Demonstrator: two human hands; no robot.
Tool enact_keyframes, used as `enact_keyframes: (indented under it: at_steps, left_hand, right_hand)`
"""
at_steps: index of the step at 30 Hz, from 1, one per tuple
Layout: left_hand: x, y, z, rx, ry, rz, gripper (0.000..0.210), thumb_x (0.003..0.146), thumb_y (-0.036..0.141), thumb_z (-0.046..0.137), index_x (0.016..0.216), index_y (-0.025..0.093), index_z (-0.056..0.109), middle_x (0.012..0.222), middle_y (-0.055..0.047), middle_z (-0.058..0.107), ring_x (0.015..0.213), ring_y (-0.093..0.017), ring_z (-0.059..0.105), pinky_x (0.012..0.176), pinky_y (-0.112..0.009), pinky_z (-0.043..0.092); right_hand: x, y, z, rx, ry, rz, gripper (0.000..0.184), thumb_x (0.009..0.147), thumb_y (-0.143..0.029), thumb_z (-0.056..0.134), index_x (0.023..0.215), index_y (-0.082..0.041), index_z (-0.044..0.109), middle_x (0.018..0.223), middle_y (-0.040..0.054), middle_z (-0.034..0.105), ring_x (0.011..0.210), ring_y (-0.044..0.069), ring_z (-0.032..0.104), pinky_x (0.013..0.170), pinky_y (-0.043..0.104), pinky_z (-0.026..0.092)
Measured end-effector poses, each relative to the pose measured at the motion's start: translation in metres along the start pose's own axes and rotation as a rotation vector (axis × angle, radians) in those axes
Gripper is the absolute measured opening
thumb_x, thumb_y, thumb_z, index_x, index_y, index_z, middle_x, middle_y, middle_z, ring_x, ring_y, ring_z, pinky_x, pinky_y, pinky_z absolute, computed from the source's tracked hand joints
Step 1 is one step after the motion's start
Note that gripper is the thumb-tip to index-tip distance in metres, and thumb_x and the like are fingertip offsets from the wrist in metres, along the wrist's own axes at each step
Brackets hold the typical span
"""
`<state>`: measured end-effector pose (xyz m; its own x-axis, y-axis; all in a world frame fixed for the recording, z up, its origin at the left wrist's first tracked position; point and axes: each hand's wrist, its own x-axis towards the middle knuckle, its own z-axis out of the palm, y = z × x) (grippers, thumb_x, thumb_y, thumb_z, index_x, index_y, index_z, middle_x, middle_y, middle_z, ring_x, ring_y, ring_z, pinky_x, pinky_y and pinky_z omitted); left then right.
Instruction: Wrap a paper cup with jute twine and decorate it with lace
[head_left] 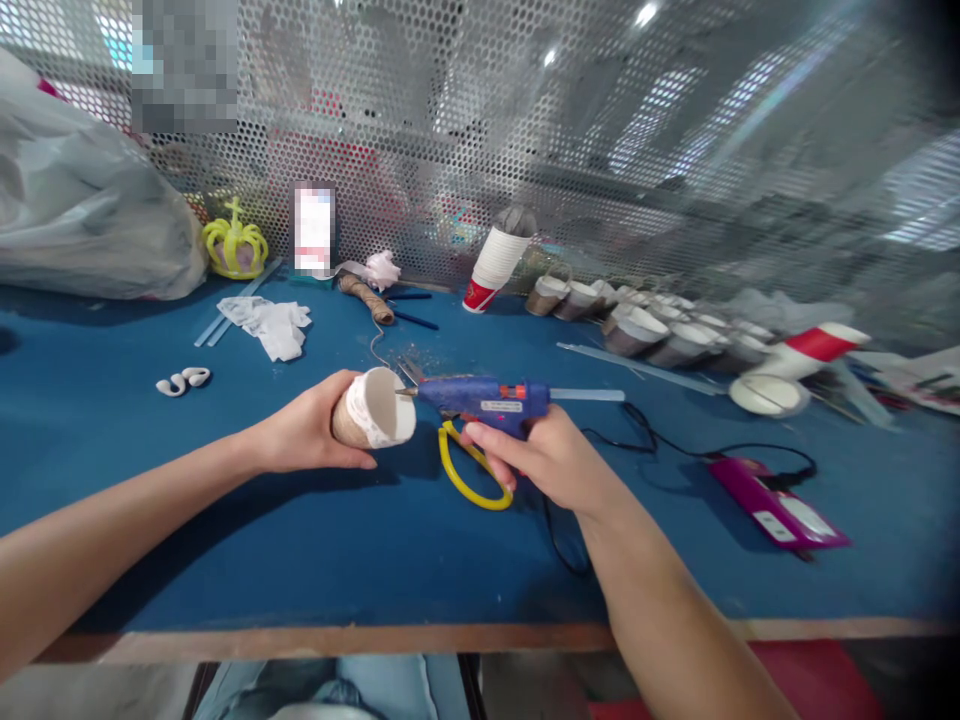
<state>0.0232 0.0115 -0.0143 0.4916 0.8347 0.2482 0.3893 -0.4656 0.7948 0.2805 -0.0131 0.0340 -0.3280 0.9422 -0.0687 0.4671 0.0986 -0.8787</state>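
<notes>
Twine-and-lace cup [367, 410] held tilted over the middle of the table [300, 570], back from its near edge, your left hand [311, 430] curled round it; your right hand [559, 455] grips the blue glue gun [457, 394], nozzle by the cup's rim. Best keep the cup steady, any bead thin, skin off the tip. Labels on gun and purple packet [750, 490], toward the right edge: unreadable.

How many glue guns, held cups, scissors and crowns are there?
Blue plastic glue gun, in right hand: 1
Round white cup with brown wrapping, in left hand: 1
Yellow-handled metal scissors: 1
Yellow cross-topped crown: 1
Total: 4
</notes>
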Motion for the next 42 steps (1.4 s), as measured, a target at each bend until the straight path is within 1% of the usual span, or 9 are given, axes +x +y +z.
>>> enact_keyframes:
  at_steps: [6,11,16,20,23,26,33,38,42]
  left_hand:
    - [0.001,0.001,0.0,0.106,0.113,0.002,0.061,0.06,0.037,0.075,0.109,0.016,0.045,0.103,-0.008,0.056,0.095,-0.024,0.057,0.084,-0.04,0.048]
    - [0.0,0.0,-0.001,0.194,0.177,0.096,0.064,0.063,0.034,0.072,0.117,0.017,0.041,0.111,-0.01,0.051,0.104,-0.026,0.053,0.091,-0.042,0.045]
    - [-0.001,0.002,-0.001,0.211,0.139,0.135,0.056,0.068,0.024,0.064,0.117,0.017,0.039,0.11,-0.011,0.052,0.104,-0.025,0.053,0.09,-0.04,0.045]
    - [-0.001,-0.002,0.0,0.209,0.153,0.151,0.053,0.07,0.025,0.063,0.116,0.018,0.037,0.112,-0.011,0.053,0.103,-0.025,0.055,0.088,-0.04,0.046]
    - [0.0,-0.005,0.0,0.196,0.21,0.121,0.054,0.068,0.026,0.066,0.113,0.019,0.036,0.111,-0.011,0.054,0.101,-0.024,0.057,0.084,-0.039,0.048]
    - [-0.001,-0.008,0.001,0.206,0.252,0.032,0.061,0.062,0.032,0.072,0.108,0.018,0.034,0.104,-0.01,0.057,0.092,-0.025,0.06,0.077,-0.039,0.05]
    - [-0.001,-0.004,0.001,0.172,0.161,0.137,0.077,0.06,0.035,0.075,0.123,0.019,0.032,0.119,-0.013,0.051,0.111,-0.028,0.053,0.093,-0.043,0.045]
    - [-0.001,0.002,0.0,0.197,0.142,0.162,0.059,0.067,0.026,0.066,0.118,0.017,0.039,0.115,-0.013,0.055,0.106,-0.026,0.055,0.092,-0.04,0.046]
    - [-0.001,-0.001,0.001,0.181,0.201,0.114,0.053,0.068,0.029,0.066,0.112,0.016,0.04,0.108,-0.012,0.058,0.097,-0.024,0.059,0.083,-0.037,0.049]
  right_hand:
    - [0.0,-0.003,-0.001,-0.065,-0.029,0.029,0.033,0.079,-0.046,0.058,0.071,-0.014,0.06,0.041,-0.0026,0.052,0.038,0.009,0.048,0.045,0.023,0.043]
    - [-0.001,-0.002,-0.001,-0.042,-0.064,0.02,0.031,0.081,-0.044,0.057,0.072,-0.014,0.06,0.04,-0.003,0.051,0.038,0.009,0.047,0.046,0.024,0.043]
    - [0.003,0.001,0.0,-0.003,0.044,-0.015,0.03,0.078,-0.045,0.059,0.075,-0.015,0.059,0.043,-0.0038,0.052,0.036,0.008,0.046,0.041,0.022,0.041]
    - [0.002,-0.001,0.001,-0.045,-0.041,0.033,0.032,0.079,-0.045,0.059,0.071,-0.014,0.059,0.04,-0.0033,0.052,0.036,0.009,0.047,0.043,0.022,0.041]
    - [0.001,-0.001,0.001,-0.026,-0.088,0.017,0.031,0.08,-0.043,0.058,0.071,-0.014,0.06,0.039,-0.0041,0.051,0.036,0.008,0.047,0.045,0.023,0.042]
    - [0.0,0.0,0.002,0.05,-0.024,-0.018,0.029,0.081,-0.042,0.058,0.075,-0.014,0.06,0.04,-0.0049,0.051,0.034,0.007,0.044,0.041,0.022,0.04]
    - [0.002,0.002,0.003,0.024,0.014,-0.001,0.031,0.078,-0.044,0.061,0.073,-0.014,0.06,0.042,-0.0035,0.052,0.037,0.008,0.047,0.042,0.022,0.042]
    - [0.003,0.002,0.002,0.019,0.021,-0.002,0.031,0.077,-0.045,0.061,0.075,-0.015,0.059,0.042,-0.004,0.052,0.036,0.009,0.047,0.041,0.022,0.042]
    - [0.002,0.0,0.002,-0.022,0.003,0.02,0.032,0.079,-0.045,0.058,0.072,-0.014,0.059,0.041,-0.0034,0.052,0.037,0.009,0.047,0.043,0.022,0.041]
